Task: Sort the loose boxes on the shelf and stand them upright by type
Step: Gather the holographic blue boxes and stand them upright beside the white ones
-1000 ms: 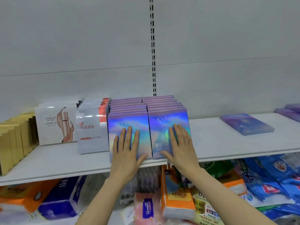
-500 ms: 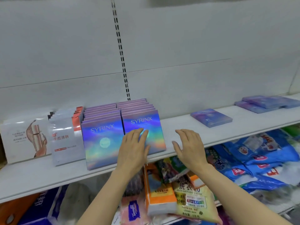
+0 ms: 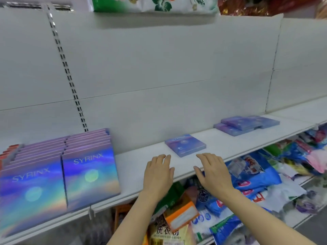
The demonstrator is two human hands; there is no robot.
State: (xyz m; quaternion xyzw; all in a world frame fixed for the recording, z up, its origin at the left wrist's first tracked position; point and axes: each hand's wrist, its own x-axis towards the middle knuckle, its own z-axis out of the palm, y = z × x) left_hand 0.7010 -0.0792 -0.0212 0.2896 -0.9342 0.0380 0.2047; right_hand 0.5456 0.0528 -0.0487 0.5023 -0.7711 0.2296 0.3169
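Both hands, left (image 3: 158, 175) and right (image 3: 213, 174), hover empty with fingers loosely spread, just short of the flat box (image 3: 185, 145): thin, purple-blue, iridescent, lying face-up on the shelf (image 3: 141, 161). Left of it stand upright rows (image 3: 60, 172) marked SYRINX; right, a flat pile (image 3: 246, 125).

A slotted metal upright strip (image 3: 68, 75) runs down the pale grey back panel (image 3: 159, 68). Below, blue plastic packets (image 3: 254, 179) lie heaped beside an orange-and-white pack (image 3: 182, 215). Up top rests a green floral-printed bag (image 3: 159, 4).
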